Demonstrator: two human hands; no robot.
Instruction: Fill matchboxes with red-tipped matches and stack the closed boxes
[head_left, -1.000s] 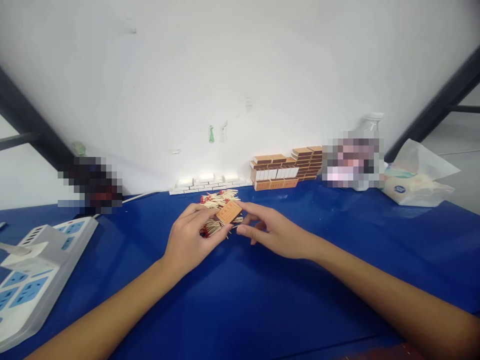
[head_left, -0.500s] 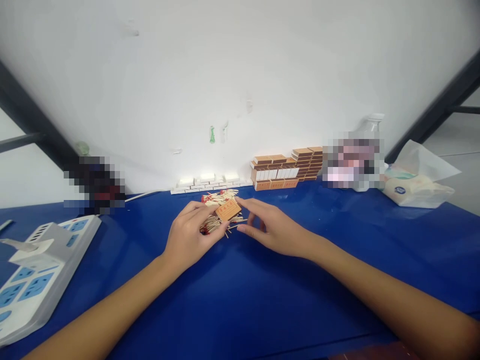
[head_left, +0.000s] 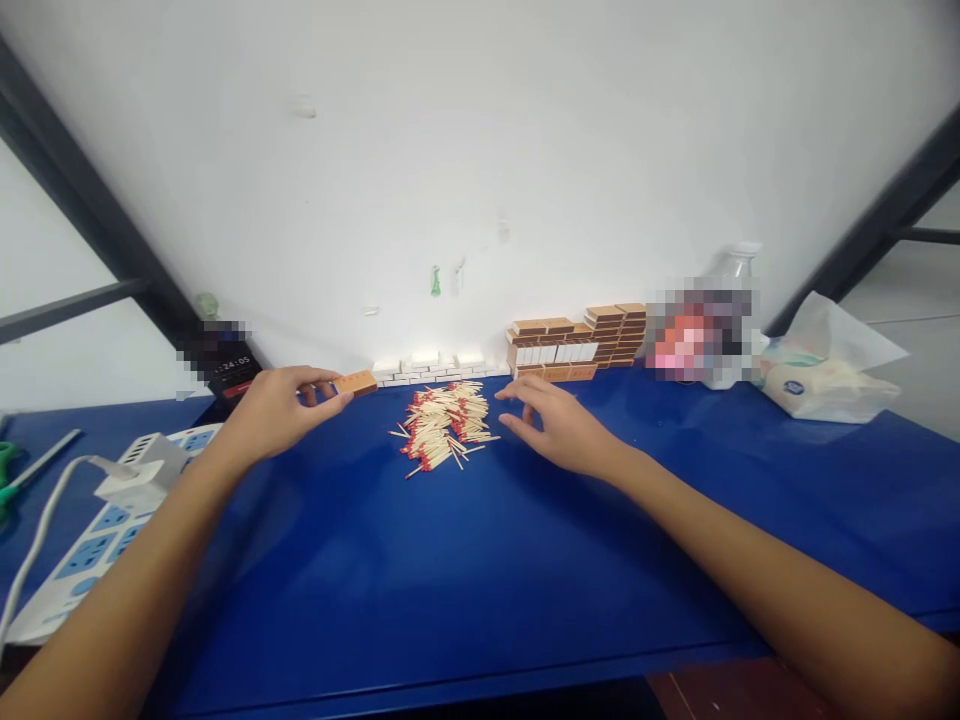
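My left hand point(head_left: 279, 411) is stretched out to the left of a heap of red-tipped matches point(head_left: 442, 432) and pinches a small orange matchbox point(head_left: 355, 383) at its fingertips, close to the wall. My right hand point(head_left: 551, 424) hovers just right of the matches with its fingers spread and nothing in them. The matches lie loose on the blue table point(head_left: 480, 560).
Against the wall stand a row of white inner trays point(head_left: 429, 366) and a stack of orange matchboxes point(head_left: 579, 342). A white power strip point(head_left: 97, 510) with a plug lies at the left. A tissue pack point(head_left: 821, 382) sits at the right, and a small clock point(head_left: 225, 365) at the back left.
My left hand has carried the orange matchbox from above the matches out to the left, toward the wall. My right hand has let go of it and opened. The view has shifted right.
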